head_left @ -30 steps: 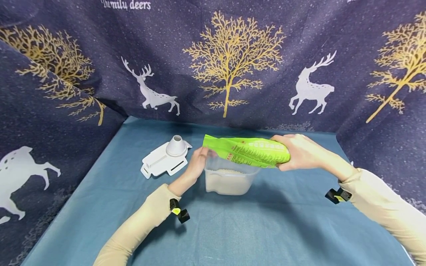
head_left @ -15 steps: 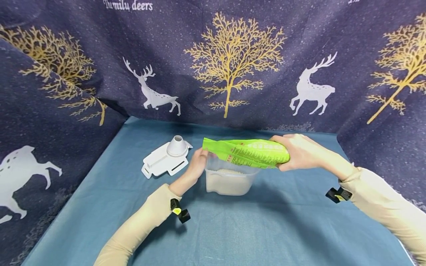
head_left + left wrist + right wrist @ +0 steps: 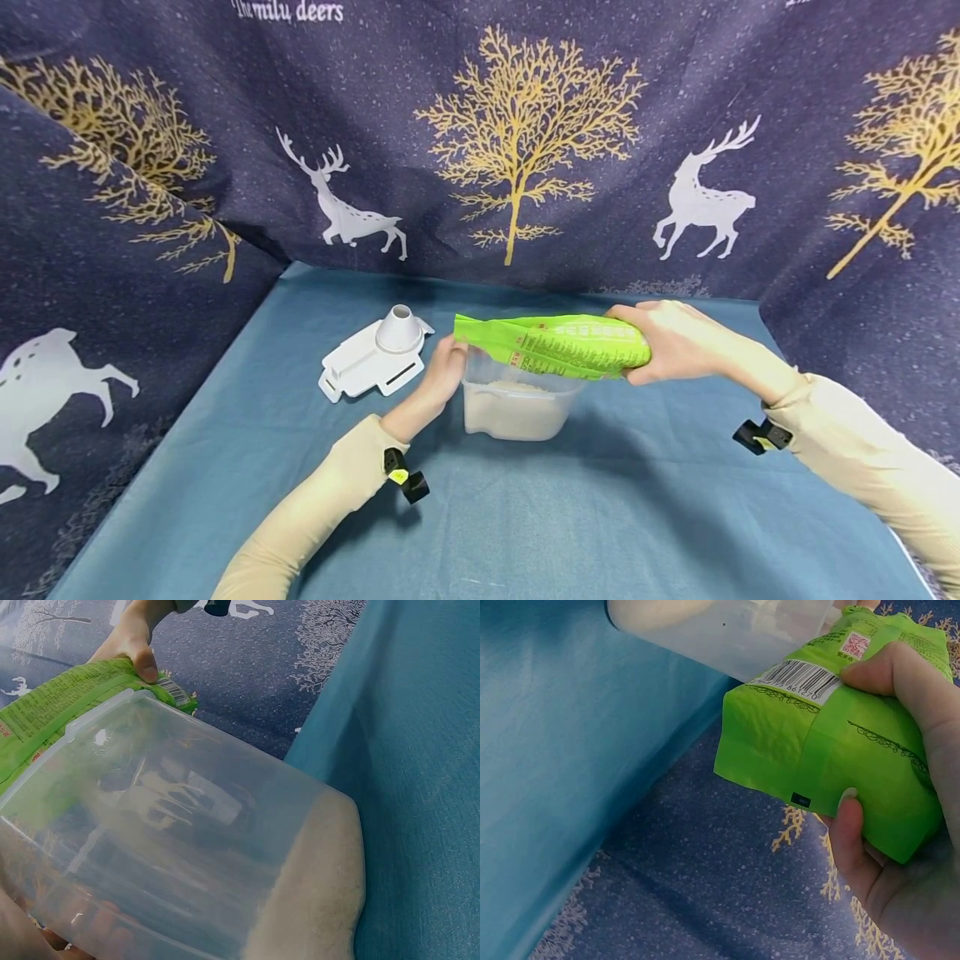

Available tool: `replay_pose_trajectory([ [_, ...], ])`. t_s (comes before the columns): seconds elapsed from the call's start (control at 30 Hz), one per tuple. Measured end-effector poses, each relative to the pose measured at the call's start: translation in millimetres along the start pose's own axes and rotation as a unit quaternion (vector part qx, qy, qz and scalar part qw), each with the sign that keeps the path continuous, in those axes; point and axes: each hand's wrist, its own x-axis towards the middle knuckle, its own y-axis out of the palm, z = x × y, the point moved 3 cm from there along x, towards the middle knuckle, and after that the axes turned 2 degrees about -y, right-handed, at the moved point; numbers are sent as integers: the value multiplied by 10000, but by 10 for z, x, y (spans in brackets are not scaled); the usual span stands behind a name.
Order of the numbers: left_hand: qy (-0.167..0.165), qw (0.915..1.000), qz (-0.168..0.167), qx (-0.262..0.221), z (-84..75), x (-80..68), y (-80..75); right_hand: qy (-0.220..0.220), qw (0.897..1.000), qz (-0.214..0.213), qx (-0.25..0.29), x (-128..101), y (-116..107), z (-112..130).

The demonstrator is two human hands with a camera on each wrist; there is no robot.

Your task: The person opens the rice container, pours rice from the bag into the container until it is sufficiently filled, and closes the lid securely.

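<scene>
A clear plastic container (image 3: 517, 417) stands upright on the cloth. Pale, rice-like grain (image 3: 315, 885) fills its lower part. My left hand (image 3: 444, 367) grips the container's upper left side at the rim, its fingertips partly hidden by the bag's end. Through the clear wall in the left wrist view, its fingers (image 3: 97, 926) show blurred. Across the container's top lies a green bag (image 3: 558, 346), nearly level, its narrow end toward my left hand. My right hand (image 3: 675, 342) grips the bag's bottom end, thumb and fingers round it. Whether grain is flowing out cannot be made out.
A white plastic lid (image 3: 367, 367) with a grey-white cone (image 3: 400, 331) on it lies left of the container. Blue cloth (image 3: 562, 525) covers the table. A dark curtain (image 3: 480, 167) with deer and trees hangs behind and at the sides.
The bag's narrow end has sunk slightly and shifted a little left. Both hands keep nearly the same place, and the container and lid have not moved.
</scene>
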Motion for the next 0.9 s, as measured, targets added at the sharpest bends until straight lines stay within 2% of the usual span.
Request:
replay_pose_trajectory([
  [0.37,130,9999,-76,19,7,1,-17,-48,9999,86,-37,19,-13,27],
  [0.9,-14,10000,-62,-17,17,-11,-39,-162,9997,183,-100,53,-36,41],
])
